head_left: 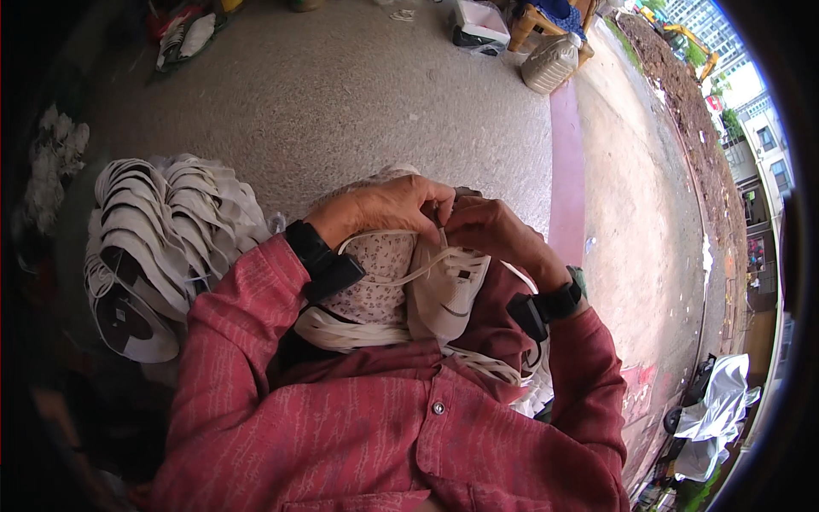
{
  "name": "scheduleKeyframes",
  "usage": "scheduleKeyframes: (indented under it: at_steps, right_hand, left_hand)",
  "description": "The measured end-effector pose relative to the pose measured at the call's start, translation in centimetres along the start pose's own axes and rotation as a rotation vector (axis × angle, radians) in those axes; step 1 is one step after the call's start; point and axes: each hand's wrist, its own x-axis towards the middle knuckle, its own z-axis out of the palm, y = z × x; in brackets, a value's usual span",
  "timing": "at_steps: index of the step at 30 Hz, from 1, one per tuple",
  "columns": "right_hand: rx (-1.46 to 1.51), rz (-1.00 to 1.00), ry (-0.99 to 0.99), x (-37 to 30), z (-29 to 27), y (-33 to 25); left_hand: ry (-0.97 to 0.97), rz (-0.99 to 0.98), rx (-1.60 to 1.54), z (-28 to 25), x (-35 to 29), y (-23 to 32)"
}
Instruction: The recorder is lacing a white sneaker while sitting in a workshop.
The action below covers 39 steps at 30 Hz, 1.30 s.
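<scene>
A white shoe upper (445, 294) with a mesh toe lies on my lap, over cloth with a small floral print (368, 260). A thin white shoelace (408, 276) runs across the cloth to the upper and loops beside my wrist. My left hand (388, 206) reaches over from the left, its thumb and fingers pinched on the lace at the upper's far end. Close against it, my right hand (497, 232) has its fingers bent on the upper's edge. The fingertips partly hide the exact grip. A bundle of white laces (350, 331) rests near my waist.
Stacked white shoe uppers (162, 239) stand to my left on a dark support. Farther off are a cloudy plastic jug (551, 64), a white-and-black bin (480, 27) and a wooden chair (531, 24). A pink strip (566, 162) crosses the floor at right.
</scene>
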Motion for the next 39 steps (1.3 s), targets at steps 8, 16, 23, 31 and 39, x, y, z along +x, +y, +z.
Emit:
scheduleKeyframes:
  at_steps: [8,16,23,31,39]
  right_hand:
    - [-0.829,0.043,0.25,-2.6,-6.1,1.1]
    - [1.261,0.279,0.402,-4.0,-2.6,0.1]
    - [1.651,-0.063,0.732,-7.3,-6.1,6.6]
    - [1.576,0.05,1.337,-15.2,-11.4,10.2]
    - [-0.407,0.214,0.445,-11.8,-1.5,1.8]
  left_hand:
    - [0.014,0.021,0.033,0.8,0.2,2.5]
    - [0.229,0.091,0.634,3.5,0.6,2.8]
    - [-0.082,-0.193,-0.041,0.8,0.6,3.2]
    - [-0.151,-0.201,-0.069,0.6,0.3,3.0]
    - [0.0,-0.077,0.084,0.8,0.0,2.7]
